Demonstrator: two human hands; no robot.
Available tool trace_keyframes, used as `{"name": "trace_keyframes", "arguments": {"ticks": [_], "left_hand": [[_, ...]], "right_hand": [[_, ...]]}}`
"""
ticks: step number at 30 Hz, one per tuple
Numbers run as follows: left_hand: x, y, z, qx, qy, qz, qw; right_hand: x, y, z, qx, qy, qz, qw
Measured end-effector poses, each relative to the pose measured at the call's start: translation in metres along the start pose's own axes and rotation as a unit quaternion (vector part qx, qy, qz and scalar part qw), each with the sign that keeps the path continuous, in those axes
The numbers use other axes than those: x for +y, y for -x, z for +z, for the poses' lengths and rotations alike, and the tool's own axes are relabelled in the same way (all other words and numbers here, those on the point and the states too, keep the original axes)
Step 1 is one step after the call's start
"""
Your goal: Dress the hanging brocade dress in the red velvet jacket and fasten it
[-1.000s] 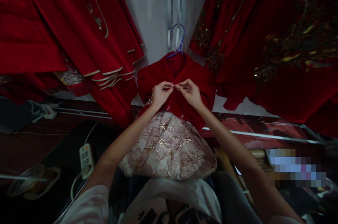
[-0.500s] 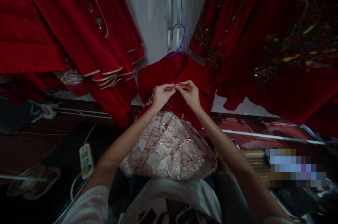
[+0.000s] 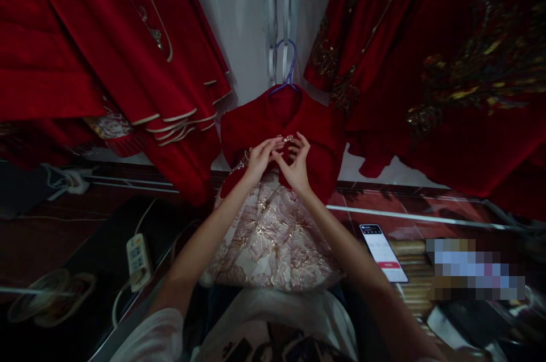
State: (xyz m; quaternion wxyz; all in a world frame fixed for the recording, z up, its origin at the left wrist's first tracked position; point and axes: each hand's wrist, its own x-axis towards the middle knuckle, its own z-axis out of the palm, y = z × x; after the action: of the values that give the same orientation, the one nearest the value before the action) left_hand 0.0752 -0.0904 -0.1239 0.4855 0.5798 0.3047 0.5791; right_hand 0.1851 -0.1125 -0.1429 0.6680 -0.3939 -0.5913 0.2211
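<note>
A red jacket (image 3: 239, 117) with a V neckline hangs in front of me on a purple hanger (image 3: 292, 69). A small shiny clasp (image 3: 289, 139) sits at its front edge, below the neckline. My left hand (image 3: 261, 160) lies against the jacket front, fingers stretched towards the clasp and touching it or just beside it. On the other side, my right hand (image 3: 296, 165) has its fingers apart and bent, close to the clasp, with its thumb reaching towards my left hand. Shiny pale floral brocade (image 3: 277, 237) spreads from below the jacket over my lap.
Red embroidered garments hang on the left (image 3: 170, 66) and right (image 3: 384, 94). A power strip (image 3: 139, 262) lies on a black surface at left. At right, a lit phone (image 3: 384, 254) rests on a slatted wooden surface (image 3: 409, 248). A white rail (image 3: 418, 217) runs low behind.
Both hands were pinching at the jacket's front clasp. Now the fingers have loosened and my right hand has opened and dropped slightly. The phone has come fully into view beside my right arm.
</note>
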Motion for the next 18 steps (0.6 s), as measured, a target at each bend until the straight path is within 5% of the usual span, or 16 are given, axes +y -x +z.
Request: {"name": "trace_keyframes", "arguments": {"ticks": [3,7,11,15,18], "left_hand": [[-0.004,0.013,-0.002,-0.007,0.039,-0.028,0.999],[-0.018,0.018,-0.009,0.053,-0.012,-0.034,0.998],[-0.031,0.018,-0.011,0.057,-0.075,-0.061,0.994],[-0.03,0.026,-0.011,0.06,-0.139,0.005,0.988],[-0.027,0.033,-0.02,0.181,-0.23,0.084,0.952]], "right_hand": [[0.009,0.024,-0.004,-0.027,0.042,-0.006,0.999],[0.023,0.039,-0.014,-0.032,0.035,0.082,0.996],[0.008,0.036,-0.02,-0.036,-0.038,0.102,0.993],[-0.017,0.031,-0.022,-0.162,-0.145,0.148,0.965],[-0.019,0.026,-0.02,-0.159,-0.159,0.179,0.958]]}}
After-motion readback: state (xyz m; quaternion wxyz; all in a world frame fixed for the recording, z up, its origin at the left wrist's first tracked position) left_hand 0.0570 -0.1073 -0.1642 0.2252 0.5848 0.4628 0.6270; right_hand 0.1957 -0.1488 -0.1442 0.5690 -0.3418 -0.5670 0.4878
